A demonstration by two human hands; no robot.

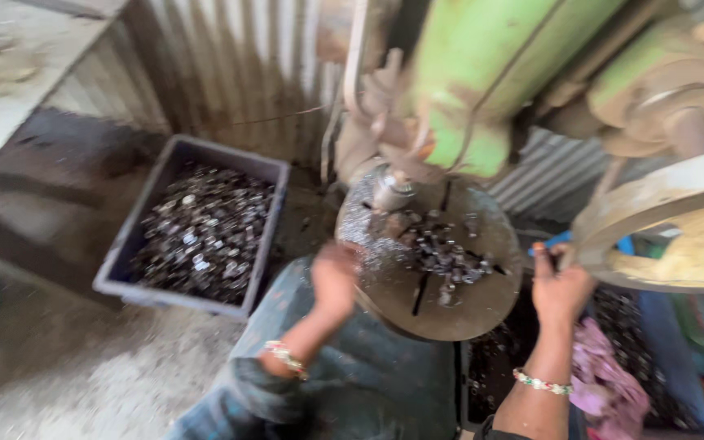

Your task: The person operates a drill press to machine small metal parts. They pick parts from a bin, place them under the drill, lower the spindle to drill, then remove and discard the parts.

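A green drill press stands over a round metal work table strewn with several small metal pieces and shavings. My left hand rests at the table's left rim, fingers curled; whether it holds a piece is blurred. My right hand is closed on the rim of a large pale wheel handle at the machine's right side. The drill chuck hangs just above the table's back left. Both wrists wear beaded bracelets.
A grey plastic crate full of small metal parts sits on the floor to the left. Corrugated metal sheeting forms the wall behind. A pink cloth and a dark bin of parts lie at the lower right.
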